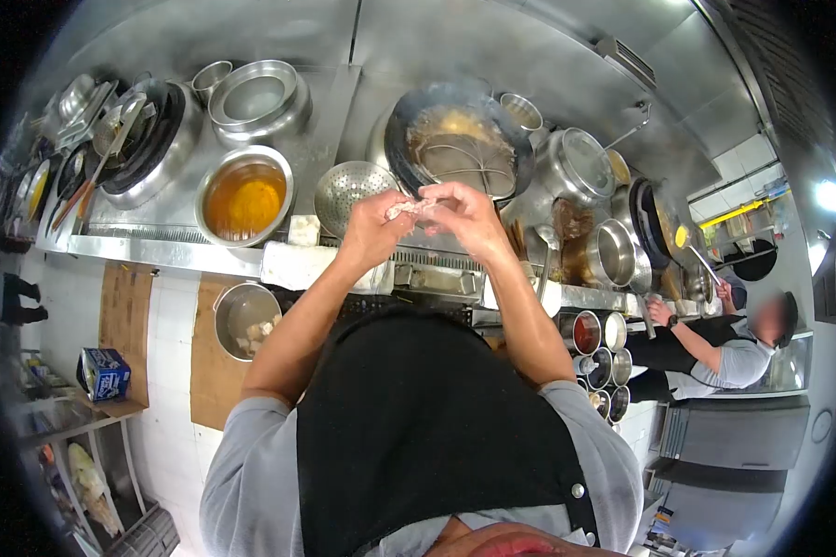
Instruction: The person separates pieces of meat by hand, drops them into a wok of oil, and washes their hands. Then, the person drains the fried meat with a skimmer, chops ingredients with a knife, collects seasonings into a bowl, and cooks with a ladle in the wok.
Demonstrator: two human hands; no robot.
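Note:
My left hand [373, 226] and my right hand [463, 219] meet above the front of the range. Between their fingertips is a pale, crumbly-looking coated piece of food [409, 209], pinched from both sides. Beyond the hands sits a black wok [395, 139] of bubbling oil with a round wire strainer [464, 160] in it. Just behind my left hand lies a perforated metal strainer [333, 197], partly covered by the hand. Farther left stands a steel bowl [202, 206] of amber oil.
Lidded steel pots [585, 167] and a steel pan [613, 246] stand at right. A pot with pale chunks [223, 325] is low on the left. Seasoning containers [587, 331] cluster at the lower right. A co-worker [715, 348] holds a ladle by another wok.

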